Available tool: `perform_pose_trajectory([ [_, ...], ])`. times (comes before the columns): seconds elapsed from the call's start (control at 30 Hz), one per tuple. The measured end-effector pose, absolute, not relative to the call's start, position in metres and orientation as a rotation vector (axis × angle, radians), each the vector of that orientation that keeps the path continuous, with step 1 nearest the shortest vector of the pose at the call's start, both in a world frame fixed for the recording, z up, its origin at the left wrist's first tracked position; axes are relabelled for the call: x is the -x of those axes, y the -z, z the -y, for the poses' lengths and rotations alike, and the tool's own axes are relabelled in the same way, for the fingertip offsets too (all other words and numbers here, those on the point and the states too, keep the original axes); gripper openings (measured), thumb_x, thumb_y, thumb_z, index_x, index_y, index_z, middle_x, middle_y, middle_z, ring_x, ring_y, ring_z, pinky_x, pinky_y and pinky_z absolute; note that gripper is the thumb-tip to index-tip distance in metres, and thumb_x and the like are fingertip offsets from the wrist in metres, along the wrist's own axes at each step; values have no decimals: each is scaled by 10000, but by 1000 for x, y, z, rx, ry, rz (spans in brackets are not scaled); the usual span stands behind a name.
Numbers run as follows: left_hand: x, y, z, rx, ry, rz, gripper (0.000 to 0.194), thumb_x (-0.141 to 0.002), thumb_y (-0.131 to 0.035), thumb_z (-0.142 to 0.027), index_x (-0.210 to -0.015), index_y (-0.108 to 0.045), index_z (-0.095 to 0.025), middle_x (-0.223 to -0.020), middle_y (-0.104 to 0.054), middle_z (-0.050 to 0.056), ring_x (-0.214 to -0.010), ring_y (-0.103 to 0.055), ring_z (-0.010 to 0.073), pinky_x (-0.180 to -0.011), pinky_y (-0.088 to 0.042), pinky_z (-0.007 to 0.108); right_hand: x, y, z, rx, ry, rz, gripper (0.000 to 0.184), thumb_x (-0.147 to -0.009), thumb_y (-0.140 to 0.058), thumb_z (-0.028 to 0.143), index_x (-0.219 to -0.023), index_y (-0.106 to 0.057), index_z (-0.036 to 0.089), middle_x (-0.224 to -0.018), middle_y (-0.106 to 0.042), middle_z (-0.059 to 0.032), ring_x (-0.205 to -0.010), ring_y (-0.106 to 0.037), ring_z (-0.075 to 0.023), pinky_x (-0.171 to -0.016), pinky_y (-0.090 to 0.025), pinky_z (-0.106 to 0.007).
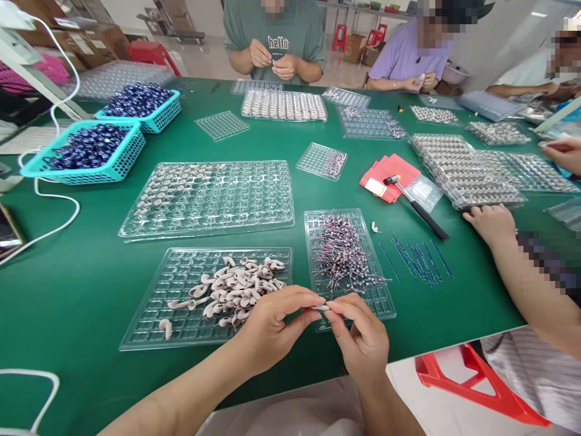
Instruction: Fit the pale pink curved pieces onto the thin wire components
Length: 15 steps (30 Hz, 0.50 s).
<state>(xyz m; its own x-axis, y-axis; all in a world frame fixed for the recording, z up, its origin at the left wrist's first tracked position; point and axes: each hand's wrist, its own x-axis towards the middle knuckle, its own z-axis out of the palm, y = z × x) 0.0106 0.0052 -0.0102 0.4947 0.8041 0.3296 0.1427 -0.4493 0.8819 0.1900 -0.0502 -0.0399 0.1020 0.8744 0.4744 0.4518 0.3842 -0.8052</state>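
Note:
My left hand (pixel 279 324) is closed in a pinch on a small pale plastic piece (pixel 320 307). My right hand (pixel 361 333) meets it fingertip to fingertip, pinching the piece's other end; the fingers hide much of it. Left of my hands, a clear compartment tray (pixel 149 303) carries a heap of curved, pale hollow plastic pieces (pixel 245 284). Just beyond my fingers, another clear tray (pixel 381 303) bears a pile of tiny round parts with thin wire leads (pixel 340 248). One curved piece (pixel 374 227) lies alone on the green table to its right.
A large moulded tray (pixel 245 200) holds rows of pale parts. Teal baskets (pixel 129 154) of shiny blue parts stand left, near a white cable (pixel 75 209). Blue thin strips (pixel 415 260), a hammer (pixel 422 212) and red sheets (pixel 385 172) lie right. A co-worker's arm (pixel 521 266) reaches in.

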Motion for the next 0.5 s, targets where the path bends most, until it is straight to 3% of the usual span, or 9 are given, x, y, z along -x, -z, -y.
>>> perform_pose_trajectory([
  [0.5, -11, 2, -4, -1847, -877, -820, 163, -898, -649, -119, -1040, -693, -184, -904, -740, 63, -803, -687, 154, -724, -555, 252, -188, 40, 53, 1234, -462, 1545, 201, -885, -617, 80, -1009, -643, 236, -860, -692, -24, -766, -677, -146, -667, -562, -270],
])
